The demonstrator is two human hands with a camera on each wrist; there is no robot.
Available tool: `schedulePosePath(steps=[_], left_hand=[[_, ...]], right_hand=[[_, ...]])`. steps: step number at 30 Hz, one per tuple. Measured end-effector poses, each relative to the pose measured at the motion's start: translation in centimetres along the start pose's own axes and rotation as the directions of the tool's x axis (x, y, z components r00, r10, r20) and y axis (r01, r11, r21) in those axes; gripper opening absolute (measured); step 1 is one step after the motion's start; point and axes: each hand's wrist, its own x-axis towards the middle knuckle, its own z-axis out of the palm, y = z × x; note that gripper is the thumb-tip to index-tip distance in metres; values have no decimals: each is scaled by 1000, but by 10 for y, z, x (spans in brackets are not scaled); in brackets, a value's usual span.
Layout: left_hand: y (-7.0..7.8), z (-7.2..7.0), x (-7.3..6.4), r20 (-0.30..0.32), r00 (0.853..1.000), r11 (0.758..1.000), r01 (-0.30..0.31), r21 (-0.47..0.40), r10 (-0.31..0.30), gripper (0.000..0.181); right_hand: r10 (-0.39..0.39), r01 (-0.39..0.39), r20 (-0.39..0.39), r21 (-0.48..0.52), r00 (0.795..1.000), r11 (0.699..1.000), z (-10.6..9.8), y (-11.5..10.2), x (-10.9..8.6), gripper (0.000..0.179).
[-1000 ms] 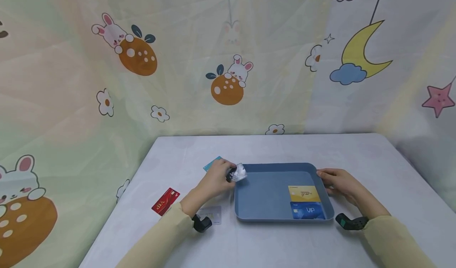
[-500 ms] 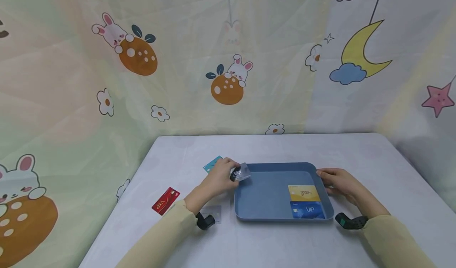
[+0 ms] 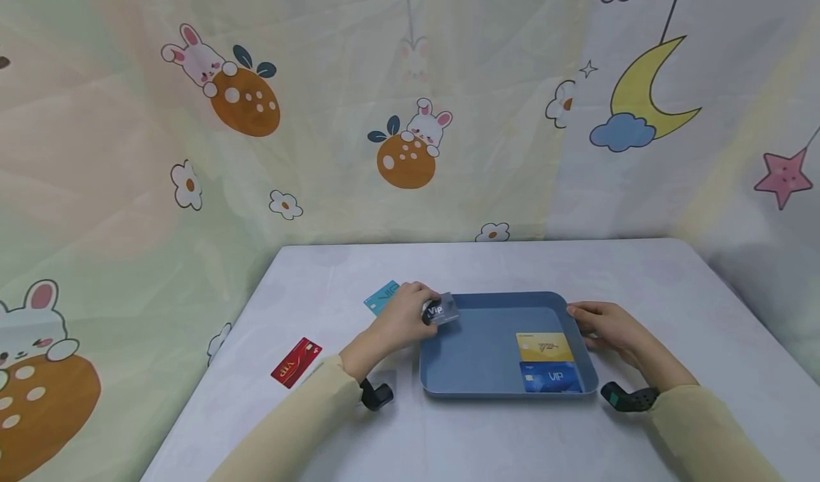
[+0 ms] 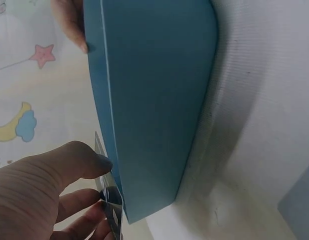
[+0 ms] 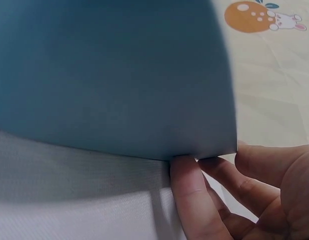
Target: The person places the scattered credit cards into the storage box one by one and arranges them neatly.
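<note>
The left hand (image 3: 405, 317) pinches a dark-and-clear VIP card (image 3: 445, 311) between thumb and fingers at the blue tray's (image 3: 474, 375) far left corner; whether card touches rim is unclear. The right hand (image 3: 611, 329) grips the tray's right edge. The card is probably light, thin, springy and slick, so an edge hold with light pressure should suit it. The tray looks stiff, best steadied by its rim. A yellow card (image 3: 544, 347) and a blue card (image 3: 551, 377) lie near its right end.
</note>
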Motion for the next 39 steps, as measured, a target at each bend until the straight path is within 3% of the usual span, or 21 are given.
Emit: schedulePosePath(steps=[15,24,39], left_hand=[[21,3,16,9,998,998,-65,13,65,53],[36,6,25,-10,990,989,-143,25,143,43],[58,14,33,38,985,985,-167,50,166,38]], right_hand=[[-32,32,12,3,999,999,-2,0,-3,69],[-8,8,4,8,1000,1000,-2,2,-1,70],[3,-3,5,15,1000,1000,1,3,-1,70]])
